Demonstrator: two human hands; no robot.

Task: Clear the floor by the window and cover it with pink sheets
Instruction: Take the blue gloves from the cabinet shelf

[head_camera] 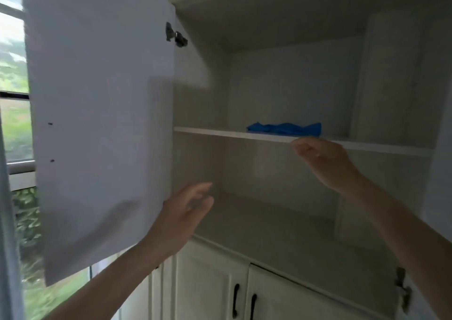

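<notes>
Wall cupboard (pixel 305 87), white, standing open. Interior pale, with one shelf (pixel 220 132) running across at mid-height and a boxed-in column at the right rear.

Door (pixel 97 111), white, swung out to the left, its inner face showing; hinge (pixel 175 36) sitting at its upper right edge. Two small dark holes are showing near its left edge.

Blue cloth (pixel 285 128), crumpled, lying on the shelf toward the middle, close to the front edge.

Left hand (pixel 186 217) is reaching up just beside the lower right corner of the door, fingers straight and slightly spread, holding nothing. Whether it is touching the door edge cannot be told.

Right hand (pixel 322 160) is reaching up to the front edge of the shelf, directly below the blue cloth, fingers curled loosely inward. The picture is blurred here, so whether they are gripping anything cannot be told.

Lower cupboard doors (pixel 212 283), white, panelled, closed, each bearing a black handle (pixel 235 300).

Window (pixel 14 124) is sitting at the far left behind the door, showing greenery outside.

Pink sheets and the floor are not in view.
</notes>
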